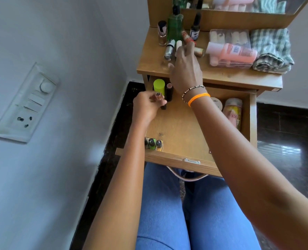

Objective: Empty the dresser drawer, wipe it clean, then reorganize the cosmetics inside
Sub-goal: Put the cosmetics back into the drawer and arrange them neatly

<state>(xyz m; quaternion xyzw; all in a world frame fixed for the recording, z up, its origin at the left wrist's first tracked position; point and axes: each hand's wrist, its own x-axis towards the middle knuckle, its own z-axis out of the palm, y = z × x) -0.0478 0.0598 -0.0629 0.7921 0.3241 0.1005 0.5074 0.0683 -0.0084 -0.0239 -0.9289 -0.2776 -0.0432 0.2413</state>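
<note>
While your drawer (182, 130) stands pulled out over your lap, you look to be in the reorganizing step: its wooden floor is mostly bare, with cosmetics already stood along the edges. Your left hand (147, 105) pinches a small brown bottle (162, 102) at the far left corner, just beside the lime-capped tube (159, 87) and a dark lipstick (169, 92). Three nail polishes (154, 143) sit at the near left; a yellow jar (233, 112) lies on the right. Your right hand (184, 69) reaches onto the dresser top (221, 74), fingers loosely spread over a white tube (178, 44), gripping nothing that I can see. Next, settle the bottle upright, then close on one item from the far cluster without toppling its neighbours.
</note>
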